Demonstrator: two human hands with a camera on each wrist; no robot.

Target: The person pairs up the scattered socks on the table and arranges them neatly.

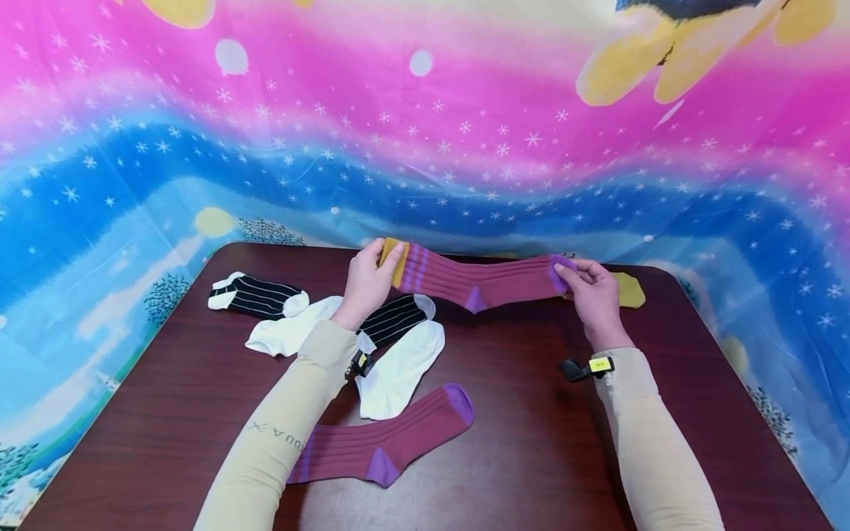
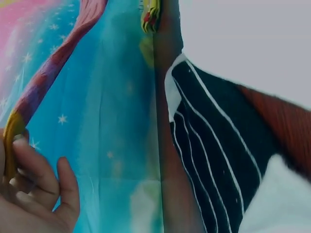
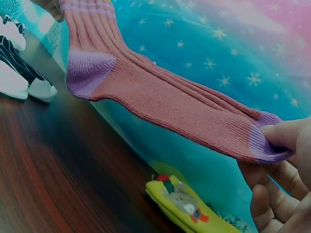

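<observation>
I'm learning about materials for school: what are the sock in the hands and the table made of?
The held sock looks like matte knitted yarn, maybe cotton or wool: ribs and tiny stitches show. The table looks like glossy wood, or printed laminate: streaky grain and a pale shine show.

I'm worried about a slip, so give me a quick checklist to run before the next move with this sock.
1. Left grip on the yellow cuff: ok, pinching it.
2. Right grip on the purple toe: ok, pinching it.
3. Held maroon sock raised off the table: ok.
4. Second maroon sock together with the held one: not ok, it lies apart on the table.
5. Second sock's cuff end flat: cannot tell, the left sleeve hides it.
</observation>
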